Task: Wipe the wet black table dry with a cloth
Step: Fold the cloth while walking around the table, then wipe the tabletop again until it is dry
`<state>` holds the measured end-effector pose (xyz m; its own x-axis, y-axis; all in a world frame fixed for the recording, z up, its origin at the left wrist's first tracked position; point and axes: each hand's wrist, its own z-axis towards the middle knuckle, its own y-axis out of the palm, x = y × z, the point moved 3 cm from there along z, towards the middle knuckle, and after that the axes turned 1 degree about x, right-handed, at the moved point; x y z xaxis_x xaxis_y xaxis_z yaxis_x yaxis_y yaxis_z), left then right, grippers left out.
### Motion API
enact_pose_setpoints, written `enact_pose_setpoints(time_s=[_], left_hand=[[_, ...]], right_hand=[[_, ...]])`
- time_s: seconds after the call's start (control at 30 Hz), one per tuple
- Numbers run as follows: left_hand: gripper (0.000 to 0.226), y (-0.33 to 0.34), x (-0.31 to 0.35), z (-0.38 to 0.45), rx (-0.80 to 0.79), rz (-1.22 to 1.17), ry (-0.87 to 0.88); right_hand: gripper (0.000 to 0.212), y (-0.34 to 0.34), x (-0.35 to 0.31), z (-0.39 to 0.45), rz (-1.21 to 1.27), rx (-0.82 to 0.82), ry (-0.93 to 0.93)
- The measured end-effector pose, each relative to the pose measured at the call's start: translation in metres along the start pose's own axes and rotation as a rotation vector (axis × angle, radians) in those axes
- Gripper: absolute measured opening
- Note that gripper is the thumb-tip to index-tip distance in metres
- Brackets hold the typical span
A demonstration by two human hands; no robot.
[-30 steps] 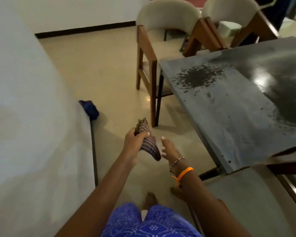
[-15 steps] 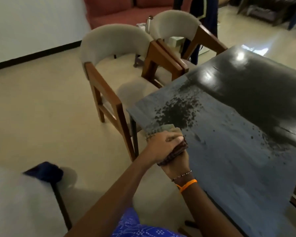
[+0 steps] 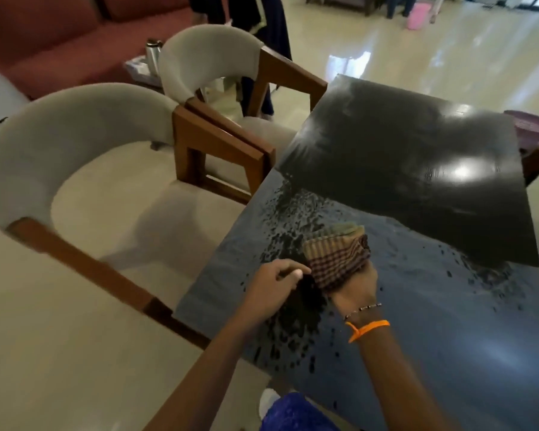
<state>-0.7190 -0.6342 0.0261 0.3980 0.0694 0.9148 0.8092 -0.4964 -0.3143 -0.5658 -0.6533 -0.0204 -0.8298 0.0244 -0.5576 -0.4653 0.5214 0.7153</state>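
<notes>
The black table (image 3: pixel 417 150) is glossy, and many water drops (image 3: pixel 293 219) are spread over its near half. A brown and maroon checked cloth (image 3: pixel 336 259) lies bunched on the wet patch. My right hand (image 3: pixel 355 290) holds the cloth from the near side, its fingers hidden in the folds. An orange band and a bead bracelet circle that wrist. My left hand (image 3: pixel 277 281) is just left of the cloth, fingers curled, fingertips pinching the cloth's left edge.
Two beige padded chairs with wooden arms (image 3: pixel 218 144) stand along the table's left side. A purple basin (image 3: pixel 529 129) sits past the far right corner. A red sofa (image 3: pixel 59 35), a metal bottle (image 3: pixel 153 54) and a standing person (image 3: pixel 246 14) are at the back.
Both hands came up from the floor side onto the table with the cloth. The cloth now rests on the wet patch, and my left hand has slid from its top to its left edge.
</notes>
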Motion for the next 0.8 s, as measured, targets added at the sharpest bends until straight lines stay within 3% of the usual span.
enact_pose_setpoints(time_s=[0.07,0.2,0.23,0.37,0.47,0.57,0.7,0.8], left_hand=[[0.021,-0.003,0.006,0.027,-0.039,0.034,-0.022],[0.018,-0.009,0.020,0.075,-0.043,0.039,-0.029],[0.018,-0.010,0.022,0.083,-0.044,0.028,-0.038],[0.015,-0.013,0.017,0.116,-0.081,0.062,-0.056],[0.014,-0.020,0.005,0.138,-0.064,0.134,-0.074],[0.013,-0.031,-0.011,0.162,-0.009,0.198,-0.095],[0.021,-0.056,-0.031,0.193,0.114,0.274,-0.098],[0.031,-0.076,-0.043,0.212,0.192,0.363,-0.165]], right_hand=[[0.044,0.009,-0.020,0.033,-0.018,0.046,-0.102],[0.050,0.037,-0.061,0.096,-0.154,0.076,-0.241],[0.049,0.043,-0.066,0.109,-0.325,0.123,-0.267],[0.055,0.048,-0.064,0.159,-1.457,0.307,-0.260],[0.059,0.043,-0.047,0.182,-1.833,0.273,-0.233],[0.061,0.037,-0.026,0.200,-2.068,0.154,-0.217],[0.067,0.037,0.004,0.214,-2.246,0.165,-0.305],[0.071,0.058,0.033,0.216,-2.276,-0.013,-0.407]])
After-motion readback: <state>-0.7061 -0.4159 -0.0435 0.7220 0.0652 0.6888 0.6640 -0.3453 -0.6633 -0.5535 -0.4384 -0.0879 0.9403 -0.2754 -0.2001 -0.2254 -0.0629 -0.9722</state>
